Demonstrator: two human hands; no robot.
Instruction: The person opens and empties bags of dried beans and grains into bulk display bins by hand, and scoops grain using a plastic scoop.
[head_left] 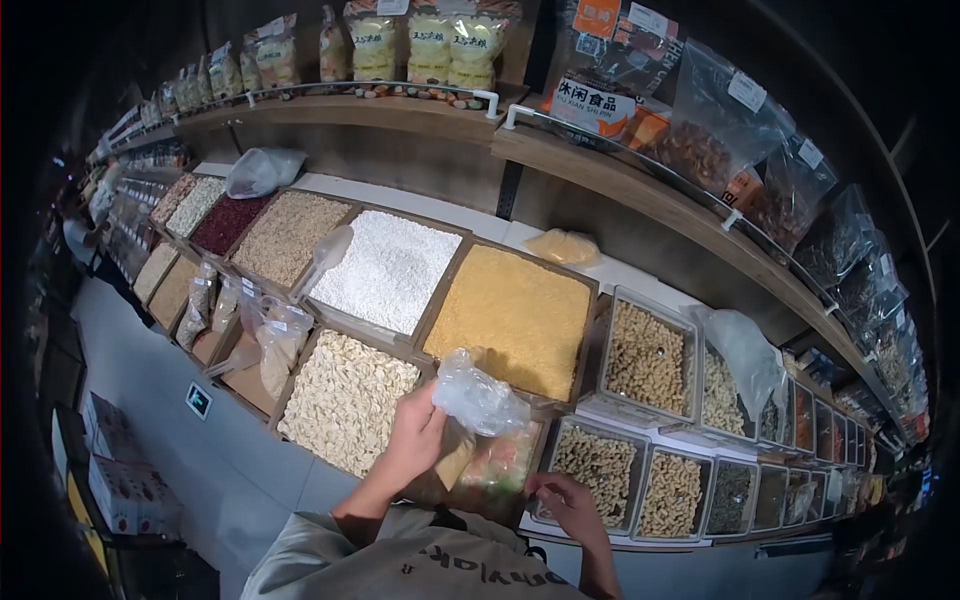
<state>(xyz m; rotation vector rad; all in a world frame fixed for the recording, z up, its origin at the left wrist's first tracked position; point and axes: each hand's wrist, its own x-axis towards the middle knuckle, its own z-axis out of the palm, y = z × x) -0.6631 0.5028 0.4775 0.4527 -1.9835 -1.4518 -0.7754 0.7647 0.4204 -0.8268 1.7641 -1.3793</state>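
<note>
My left hand (412,432) is closed on a crumpled clear plastic bag (480,398), which hangs over the front edge of the yellow grain bin (510,310). Below the bag, a packet of yellow grain (455,455) and a colourful printed plastic packet (500,465) lie in the front compartment. My right hand (572,505) is lower and to the right, beside the printed packet and in front of a bin of peanuts (597,465). Its fingers are curled together; anything between them is too small or hidden to make out.
White grain (385,265) and large pale flakes (350,390) fill bins to the left. Clear-walled nut bins (650,350) continue rightward. Above runs a wooden shelf (620,175) with a rail and packaged snacks (600,85). Another person (85,235) stands far left in the aisle.
</note>
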